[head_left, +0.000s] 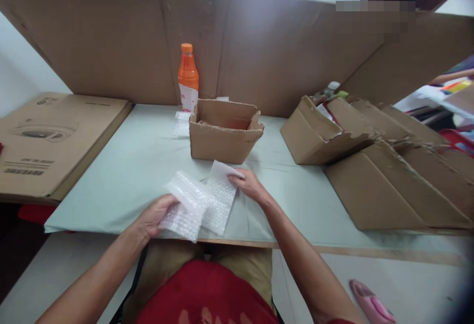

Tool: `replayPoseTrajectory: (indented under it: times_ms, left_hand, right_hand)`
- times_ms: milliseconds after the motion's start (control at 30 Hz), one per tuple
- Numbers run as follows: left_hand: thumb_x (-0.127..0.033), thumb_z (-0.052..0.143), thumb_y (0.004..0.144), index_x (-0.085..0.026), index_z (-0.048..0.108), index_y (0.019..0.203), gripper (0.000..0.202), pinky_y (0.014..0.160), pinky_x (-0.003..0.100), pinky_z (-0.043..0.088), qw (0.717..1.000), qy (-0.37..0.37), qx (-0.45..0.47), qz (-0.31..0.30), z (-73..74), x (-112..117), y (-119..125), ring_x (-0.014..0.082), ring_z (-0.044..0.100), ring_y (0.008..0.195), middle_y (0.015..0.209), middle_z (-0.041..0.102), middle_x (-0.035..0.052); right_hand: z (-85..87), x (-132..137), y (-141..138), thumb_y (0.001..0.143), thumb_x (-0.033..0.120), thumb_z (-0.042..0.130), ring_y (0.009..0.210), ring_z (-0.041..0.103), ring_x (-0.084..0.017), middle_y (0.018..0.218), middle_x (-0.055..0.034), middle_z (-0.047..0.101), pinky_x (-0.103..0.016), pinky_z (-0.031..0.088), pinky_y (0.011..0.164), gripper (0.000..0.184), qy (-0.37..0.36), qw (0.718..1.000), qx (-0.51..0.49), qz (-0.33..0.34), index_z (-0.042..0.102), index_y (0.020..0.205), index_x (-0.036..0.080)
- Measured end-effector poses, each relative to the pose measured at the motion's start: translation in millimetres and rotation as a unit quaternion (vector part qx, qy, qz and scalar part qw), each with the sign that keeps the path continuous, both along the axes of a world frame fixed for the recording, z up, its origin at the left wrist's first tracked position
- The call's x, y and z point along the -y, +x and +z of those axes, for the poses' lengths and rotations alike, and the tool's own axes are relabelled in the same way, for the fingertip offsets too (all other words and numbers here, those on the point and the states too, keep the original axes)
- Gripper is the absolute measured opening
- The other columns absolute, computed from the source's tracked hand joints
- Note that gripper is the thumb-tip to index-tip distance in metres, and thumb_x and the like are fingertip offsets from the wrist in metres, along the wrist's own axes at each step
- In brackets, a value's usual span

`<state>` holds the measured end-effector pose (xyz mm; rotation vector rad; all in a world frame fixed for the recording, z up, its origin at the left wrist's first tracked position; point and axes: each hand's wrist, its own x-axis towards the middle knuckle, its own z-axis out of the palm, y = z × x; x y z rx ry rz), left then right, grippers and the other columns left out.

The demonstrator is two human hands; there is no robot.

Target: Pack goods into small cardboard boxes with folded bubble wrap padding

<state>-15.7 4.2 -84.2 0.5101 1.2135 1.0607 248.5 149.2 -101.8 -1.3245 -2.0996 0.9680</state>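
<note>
Near the table's front edge, my left hand point(158, 214) is closed on a clear bubble wrap bag point(185, 215). A second bubble wrap bag point(220, 200), with a smooth white flap at its top, is pinched by the fingers of my right hand point(249, 184). The two bags overlap in the middle, and the left one lies partly in front. Just beyond them stands a small open cardboard box point(222, 142) with torn upper edges; its contents are mostly hidden. Behind that box, at its left, another piece of bubble wrap point(181, 124) lies on the table.
An orange bottle point(188, 79) stands at the back before a tall cardboard partition point(296, 52). On the left lies a large flat carton point(55, 141). Several open cardboard boxes point(392, 185) line the right side of the pale-green covered table point(122, 166). A pink slipper point(370, 302) is on the floor.
</note>
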Motion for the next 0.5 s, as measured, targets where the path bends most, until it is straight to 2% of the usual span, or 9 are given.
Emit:
replayPoseTrajectory:
  times_ms: [67, 100, 167, 267, 400, 500]
  left_hand:
    - [-0.039, 0.081, 0.061, -0.014, 0.072, 0.072, 0.029, 0.063, 0.032, 0.054, 0.999, -0.012, -0.024, -0.038, -4.5, -11, 12, 0.0241, 0.07, 0.065, 0.071, 0.075, 0.0089]
    - [-0.041, 0.081, 0.059, -0.014, 0.072, 0.074, 0.033, 0.063, 0.031, 0.052, 0.998, -0.013, -0.037, -0.045, -6.1, -17, 14, 0.0228, 0.069, 0.065, 0.071, 0.074, 0.0075]
    - [-0.044, 0.083, 0.059, -0.014, 0.071, 0.076, 0.037, 0.06, 0.028, 0.048, 0.997, -0.006, -0.058, -0.042, -8.2, -28, 12, 0.0201, 0.065, 0.063, 0.07, 0.072, 0.0051]
    - [-0.043, 0.082, 0.062, -0.014, 0.071, 0.079, 0.036, 0.055, 0.025, 0.042, 0.992, 0.006, -0.115, -0.051, -9.5, -36, 1, 0.0173, 0.06, 0.059, 0.068, 0.069, 0.0024]
    - [-0.039, 0.077, 0.066, -0.016, 0.069, 0.095, 0.038, 0.059, 0.025, 0.045, 0.974, 0.038, -0.217, -0.054, -7.9, -43, -4, 0.0194, 0.063, 0.068, 0.078, 0.071, 0.0017]
    - [-0.041, 0.076, 0.066, -0.017, 0.064, 0.115, 0.056, 0.074, 0.031, 0.053, 0.977, 0.042, -0.205, -0.049, -11.8, -48, -4, 0.0248, 0.069, 0.086, 0.094, 0.074, 0.0059]
  right_hand:
    - [6.4, -7, 19, 0.077, 0.029, 0.066, 0.077, 0.065, -0.023, 0.081, -0.0043, 0.073, -0.033, 0.049, 0.071, 0.018, 0.013, 0.999, 0.026, -0.036, 0.075, 0.089, 0.019]
    - [9.4, -9, 28, 0.075, 0.03, 0.069, 0.081, 0.066, -0.025, 0.089, -0.0067, 0.074, -0.035, 0.05, 0.075, 0.025, 0.024, 0.997, 0.034, -0.06, 0.075, 0.096, 0.019]
    - [14.6, -14, 44, 0.076, 0.037, 0.071, 0.093, 0.068, -0.028, 0.11, -0.0117, 0.074, -0.04, 0.051, 0.083, 0.04, 0.043, 0.993, 0.03, -0.107, 0.073, 0.111, 0.019]
    - [20.7, -23, 57, 0.079, 0.048, 0.069, 0.107, 0.067, -0.03, 0.13, -0.0158, 0.068, -0.043, 0.053, 0.086, 0.056, 0.051, 0.988, -0.022, -0.146, 0.065, 0.126, 0.018]
    - [24.9, -49, 48, 0.072, 0.055, 0.075, 0.122, 0.062, -0.034, 0.144, -0.0178, 0.059, -0.047, 0.053, 0.091, 0.081, 0.041, 0.985, -0.1, -0.135, 0.052, 0.141, 0.019]
    - [23.1, -67, 33, 0.071, 0.06, 0.076, 0.121, 0.062, -0.034, 0.14, -0.0166, 0.062, -0.047, 0.053, 0.094, 0.083, 0.049, 0.985, -0.137, -0.096, 0.052, 0.139, 0.019]
